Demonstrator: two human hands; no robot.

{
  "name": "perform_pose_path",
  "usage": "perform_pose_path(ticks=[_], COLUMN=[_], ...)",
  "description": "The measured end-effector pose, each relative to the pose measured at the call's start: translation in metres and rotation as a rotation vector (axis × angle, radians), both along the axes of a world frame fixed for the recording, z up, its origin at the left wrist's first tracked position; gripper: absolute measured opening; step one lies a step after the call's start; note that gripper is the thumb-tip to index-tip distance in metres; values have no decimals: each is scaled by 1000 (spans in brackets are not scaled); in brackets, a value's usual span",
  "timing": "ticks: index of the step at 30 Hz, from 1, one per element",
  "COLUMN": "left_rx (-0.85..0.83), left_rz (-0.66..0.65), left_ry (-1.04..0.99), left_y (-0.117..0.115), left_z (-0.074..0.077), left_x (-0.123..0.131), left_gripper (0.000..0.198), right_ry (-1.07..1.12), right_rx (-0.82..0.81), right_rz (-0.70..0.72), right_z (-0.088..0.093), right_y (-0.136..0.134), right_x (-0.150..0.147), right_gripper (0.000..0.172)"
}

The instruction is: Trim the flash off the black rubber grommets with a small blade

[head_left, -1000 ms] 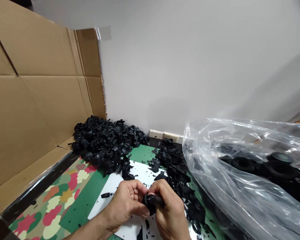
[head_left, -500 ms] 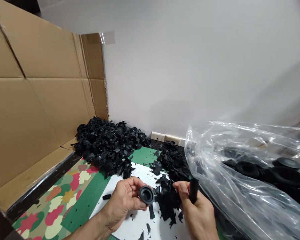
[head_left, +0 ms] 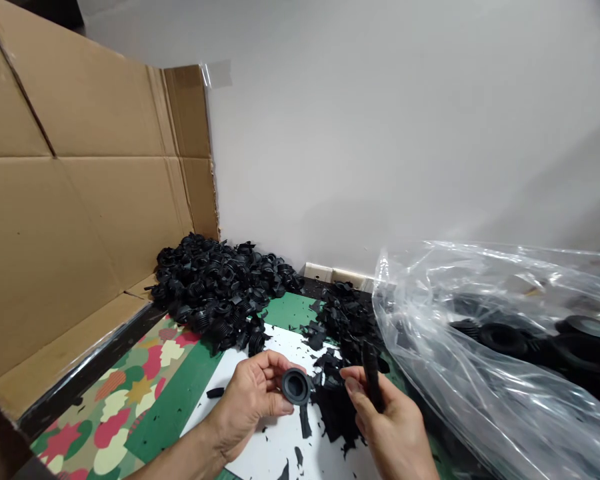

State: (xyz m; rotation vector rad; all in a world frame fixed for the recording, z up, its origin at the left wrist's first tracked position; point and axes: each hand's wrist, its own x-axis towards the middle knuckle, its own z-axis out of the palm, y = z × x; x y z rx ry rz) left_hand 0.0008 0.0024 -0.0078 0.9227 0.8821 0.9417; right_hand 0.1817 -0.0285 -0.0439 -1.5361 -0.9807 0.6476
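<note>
Cardboard sheets are standing folded along the left side of my work surface, butting against a white wall at the back. A camouflage-patterned mat with green and pink shapes is covering the surface, and a white sheet is lying on top of it, right under my hands.

I am holding a black rubber grommet in my left hand, with my fingers and thumb closed loosely around its rim. Its round, hollow end is tilting up towards me, and it is sitting above the white sheet, not touching it. My right hand is just beside it, pinching a narrow black rubber strip upright between thumb and forefinger. My two hands are apart, and the strip is not touching the grommet.

A heap of black rubber scraps is spreading across the white sheet between my hands and running back towards the wall. Behind it, a mound of ribbed black rubber parts is filling the corner against the cardboard sheets. On my right, a clear plastic bag is bulging open, with larger round black rubber parts showing through it.
</note>
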Motion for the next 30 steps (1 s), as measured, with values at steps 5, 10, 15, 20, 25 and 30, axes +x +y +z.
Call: perform_pose_path(ticks=[5,10,15,20,25,30], left_rx=[-15,-69,-101,-103,-109,-84], left_rz=[35,39,22,17,27,41], left_ry=[13,-20,-49,-71,-69,-69], left_y=[1,2,3,4,3,3], left_z=[1,1,-5,-6,-5,-10], left_x=[1,2,0,0,1,1], left_gripper=[38,39,37,35,34,34], right_ry=[126,134,133,17,-35,-187], right_rx=[-41,-73,-103,-119,89,159], right_rz=[87,161,248,289,139,88], right_z=[0,8,3,2,20,20], right_y=[-1,-3,-2,-3,-8,-10], right_x=[-8,-14,-6,-2,-12,-12], right_gripper=[38,42,41,44,45,48])
